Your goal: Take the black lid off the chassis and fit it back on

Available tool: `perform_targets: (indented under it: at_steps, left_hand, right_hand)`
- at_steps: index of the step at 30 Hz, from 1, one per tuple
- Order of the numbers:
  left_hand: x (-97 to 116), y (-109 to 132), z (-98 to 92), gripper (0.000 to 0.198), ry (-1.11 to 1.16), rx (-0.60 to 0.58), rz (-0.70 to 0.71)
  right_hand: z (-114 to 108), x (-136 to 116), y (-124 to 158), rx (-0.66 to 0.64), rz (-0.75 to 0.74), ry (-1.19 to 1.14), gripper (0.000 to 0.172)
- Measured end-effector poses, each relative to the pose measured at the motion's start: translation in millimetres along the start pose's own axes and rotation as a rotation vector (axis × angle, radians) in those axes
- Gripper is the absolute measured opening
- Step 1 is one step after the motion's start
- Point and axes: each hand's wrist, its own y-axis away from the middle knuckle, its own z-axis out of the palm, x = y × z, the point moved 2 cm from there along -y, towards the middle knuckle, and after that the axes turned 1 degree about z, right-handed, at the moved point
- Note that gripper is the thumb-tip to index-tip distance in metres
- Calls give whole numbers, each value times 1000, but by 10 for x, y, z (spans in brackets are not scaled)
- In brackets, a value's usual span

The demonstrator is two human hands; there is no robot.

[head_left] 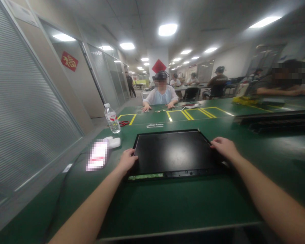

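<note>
A black LCD screen panel (167, 150) lies face up before me, its near edge showing a green circuit strip (145, 176) at the left. My left hand (128, 160) is closed on the panel's left edge, fingers over the rim. On the opposite side my right hand (225, 147) pinches the right edge near its far corner. Undersides of both grips are hidden. Whether the panel rests fully on the green table (178, 203) or is slightly raised I cannot tell.
Left of the panel are a water bottle (112, 118), red-handled scissors (124, 123), a white case (115, 142) and a lit phone (98, 156). Small white pieces (155, 125) lie beyond it. Long black bars (279, 120) sit at right. A person (160, 95) sits opposite.
</note>
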Motion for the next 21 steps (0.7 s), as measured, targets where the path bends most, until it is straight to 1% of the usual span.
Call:
perform_targets:
  at_steps: [4, 6, 9, 14, 17, 19, 21]
  left_hand:
    - [24, 44, -11, 51, 2, 7, -40]
    - [41, 62, -31, 53, -12, 9, -59]
    - [72, 68, -73, 52, -91, 2, -34]
    - [106, 63, -145, 54, -248, -45, 33]
    - [120, 70, -205, 55, -399, -22, 90]
    - [122, 78, -249, 51, -494, -2, 118]
    - [116, 89, -287, 46, -559, -6, 137]
  right_hand:
    - [27, 33, -8, 29, -23, 53, 18]
    - [42, 39, -6, 44, -34, 83, 19]
    - [53, 29, 9, 65, -65, 119, 22]
    - [48, -2, 46, 68, -119, 163, 26]
    - [46, -5, 59, 63, -150, 157, 27]
    - [50, 0, 60, 56, -161, 143, 26]
    - [54, 7, 54, 50, -171, 129, 26]
